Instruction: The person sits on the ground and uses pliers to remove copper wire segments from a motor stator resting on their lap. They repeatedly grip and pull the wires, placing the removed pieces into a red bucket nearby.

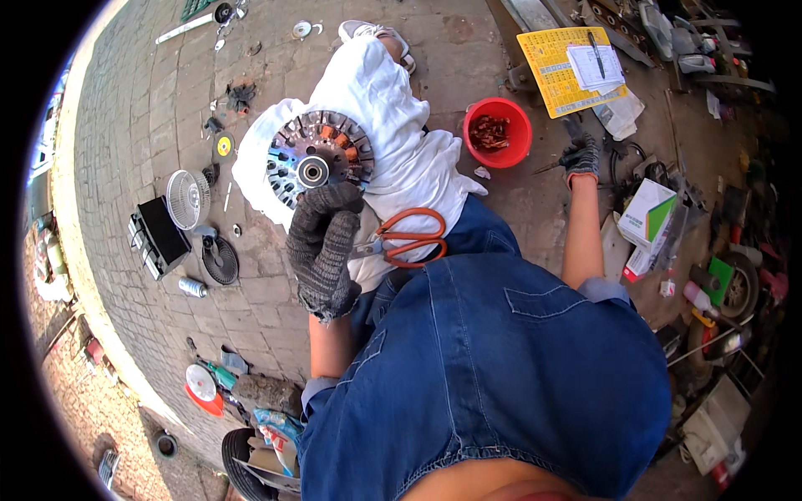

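Note:
A round motor stator (288, 150) with metal teeth, several copper windings and a ball bearing at its hub rests on the white cloth (393, 108) over my leg. My left hand (326, 242), in a grey knit glove, is closed at its lower edge beside the bearing. Scissors (411, 239) with orange-red handles lie on the cloth, their blades partly hidden beside that hand. At the right, my right hand (582, 156), in a dark glove, reaches to the ground among dark tools. Its fingers look curled; what they hold is unclear.
A red bucket (522, 138) holding copper scraps stands left of my right hand. Beyond lies a yellow printed sheet (543, 71) with papers and a pen. A white-green box (647, 213) and clutter fill the right. At left are a black battery (159, 236) and fan parts (188, 200).

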Motion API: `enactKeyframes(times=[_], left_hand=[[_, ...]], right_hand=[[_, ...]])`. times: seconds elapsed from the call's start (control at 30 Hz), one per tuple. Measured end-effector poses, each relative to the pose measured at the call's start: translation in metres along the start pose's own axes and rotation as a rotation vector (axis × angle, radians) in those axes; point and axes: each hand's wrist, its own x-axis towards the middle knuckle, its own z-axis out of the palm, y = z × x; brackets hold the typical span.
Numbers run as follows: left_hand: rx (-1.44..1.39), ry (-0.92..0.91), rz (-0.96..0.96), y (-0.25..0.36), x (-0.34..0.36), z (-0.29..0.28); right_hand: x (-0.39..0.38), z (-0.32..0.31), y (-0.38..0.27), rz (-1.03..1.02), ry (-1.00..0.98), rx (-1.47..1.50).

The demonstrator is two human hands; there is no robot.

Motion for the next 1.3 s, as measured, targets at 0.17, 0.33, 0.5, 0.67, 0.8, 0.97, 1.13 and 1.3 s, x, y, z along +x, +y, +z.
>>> enactKeyframes(times=[0.17, 0.33, 0.5, 0.67, 0.8, 0.97, 1.13, 1.3], left_hand=[[0.525, 0.373, 0.267, -0.02, 0.024, -0.014], [0.763, 0.292, 0.345, -0.035, 0.033, -0.021], [1.061, 0.261, 0.426, -0.029, 0.039, -0.018], [1.225, 0.23, 0.41, -0.024, 0.054, -0.017], [1.262, 0.271, 0.36, -0.018, 0.065, -0.013], [1.252, 0.207, 0.447, -0.02, 0.068, -0.018], [1.198, 0.128, 0.543, -0.009, 0.06, -0.018], [1.338, 0.181, 0.741, -0.012, 0.039, -0.016]], right_hand=[[-0.015, -0.024, 0.104, 0.2, 0.184, -0.328], [0.011, -0.063, 0.191, -0.24, -0.287, -1.653], [-0.016, -0.041, 0.219, -0.192, -0.583, -1.784], [-0.036, -0.012, 0.209, -0.136, -0.643, -1.734], [-0.049, 0.012, 0.206, -0.146, -0.688, -1.694], [-0.057, 0.034, 0.212, -0.177, -0.71, -1.608], [-0.055, 0.048, 0.211, -0.166, -0.737, -1.398], [-0.062, 0.066, 0.147, -0.253, -0.336, -0.795]])
